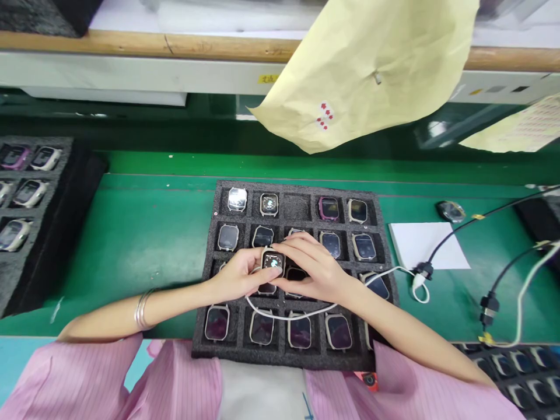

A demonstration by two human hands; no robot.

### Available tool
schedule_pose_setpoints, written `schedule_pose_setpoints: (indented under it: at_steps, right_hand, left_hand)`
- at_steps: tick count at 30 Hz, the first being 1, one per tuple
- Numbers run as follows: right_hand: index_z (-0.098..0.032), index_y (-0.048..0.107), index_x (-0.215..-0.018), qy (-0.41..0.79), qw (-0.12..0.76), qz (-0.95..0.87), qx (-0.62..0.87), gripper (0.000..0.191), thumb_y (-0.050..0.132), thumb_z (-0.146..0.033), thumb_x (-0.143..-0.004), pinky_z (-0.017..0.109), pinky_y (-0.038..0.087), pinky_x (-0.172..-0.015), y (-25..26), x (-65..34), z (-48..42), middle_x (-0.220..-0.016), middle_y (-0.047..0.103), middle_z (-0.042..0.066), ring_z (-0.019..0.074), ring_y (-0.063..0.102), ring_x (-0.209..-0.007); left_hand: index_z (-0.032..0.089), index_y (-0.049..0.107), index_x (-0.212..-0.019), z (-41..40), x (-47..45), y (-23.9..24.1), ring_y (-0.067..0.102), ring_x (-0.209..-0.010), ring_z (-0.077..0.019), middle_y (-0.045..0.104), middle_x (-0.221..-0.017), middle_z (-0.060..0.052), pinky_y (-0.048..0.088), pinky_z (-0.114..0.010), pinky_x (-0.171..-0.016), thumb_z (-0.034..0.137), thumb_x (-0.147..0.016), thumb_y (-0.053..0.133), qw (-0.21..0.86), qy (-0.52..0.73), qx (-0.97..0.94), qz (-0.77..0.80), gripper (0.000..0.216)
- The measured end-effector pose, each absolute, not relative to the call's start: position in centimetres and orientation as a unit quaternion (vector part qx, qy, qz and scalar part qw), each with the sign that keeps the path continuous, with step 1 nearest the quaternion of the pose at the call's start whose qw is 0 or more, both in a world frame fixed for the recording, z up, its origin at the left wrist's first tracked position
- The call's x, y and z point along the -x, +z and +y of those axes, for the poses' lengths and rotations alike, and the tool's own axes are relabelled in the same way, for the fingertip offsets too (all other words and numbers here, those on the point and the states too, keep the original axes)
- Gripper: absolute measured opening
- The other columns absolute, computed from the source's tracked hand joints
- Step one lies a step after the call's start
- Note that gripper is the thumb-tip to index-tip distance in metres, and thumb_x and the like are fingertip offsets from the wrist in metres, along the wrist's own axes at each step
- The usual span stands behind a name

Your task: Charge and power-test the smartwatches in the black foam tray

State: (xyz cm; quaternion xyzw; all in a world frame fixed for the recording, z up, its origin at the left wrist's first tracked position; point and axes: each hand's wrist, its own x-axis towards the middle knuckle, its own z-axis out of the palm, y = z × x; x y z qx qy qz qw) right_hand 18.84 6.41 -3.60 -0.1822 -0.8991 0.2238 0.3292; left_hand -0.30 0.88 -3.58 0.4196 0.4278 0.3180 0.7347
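A black foam tray (385, 256) with square pockets lies on the green bench, and smartwatch bodies sit in most pockets. Both my hands meet over its middle. My left hand (238, 275) grips a smartwatch body (273, 260) whose screen is lit. My right hand (312, 267) closes on the same watch from the right, fingers curled over its edge. A white cable (289, 315) loops from under my hands across the tray and runs off to the right. One pocket (296, 206) in the top row holds nothing.
A second foam tray (52, 233) of watches lies at the left. A white card (426, 246), a loose watch (450, 210) and black and white cables (490, 303) lie at the right. A yellow paper sheet (371, 64) hangs overhead. Another tray (520, 373) sits at bottom right.
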Motion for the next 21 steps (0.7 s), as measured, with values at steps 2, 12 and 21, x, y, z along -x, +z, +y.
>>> schedule_pose_setpoints:
  at_steps: [2,12,21]
  right_hand:
    - [-0.012,0.053,-0.124,0.217,0.324,-0.903,0.180,0.046,0.069,-0.034,-0.087,0.046,0.055,-0.082,-3.5,-18.9,6.4,-0.098,0.068,0.013,0.0249,0.066,-0.088]
    - [-0.011,0.054,-0.119,0.181,0.310,-0.919,0.164,0.048,0.066,-0.045,-0.088,0.047,0.054,-0.082,-3.3,-19.0,6.6,-0.095,0.071,0.014,0.0262,0.066,-0.083]
    - [-0.011,0.055,-0.115,0.200,0.307,-0.917,0.160,0.043,0.068,-0.041,-0.087,0.046,0.055,-0.082,-3.5,-19.2,6.6,-0.095,0.071,0.014,0.0259,0.067,-0.083]
  left_hand:
    - [0.013,0.053,-0.086,0.9,0.2,-3.5,0.035,-0.038,-0.0027,0.043,-0.059,0.008,0.024,-0.018,-0.036,0.046,-0.081,0.065,0.731,0.323,-0.421,0.428,0.036]
    - [0.014,0.055,-0.084,0.5,-0.1,-3.9,0.040,-0.057,-0.0089,0.045,-0.065,0.005,0.034,-0.022,-0.054,0.045,-0.081,0.064,0.712,0.326,-0.440,0.439,0.032]
    - [0.014,0.055,-0.082,0.3,-0.1,-4.4,0.042,-0.068,-0.0123,0.046,-0.072,0.002,0.038,-0.024,-0.065,0.040,-0.083,0.063,0.704,0.323,-0.455,0.440,0.027]
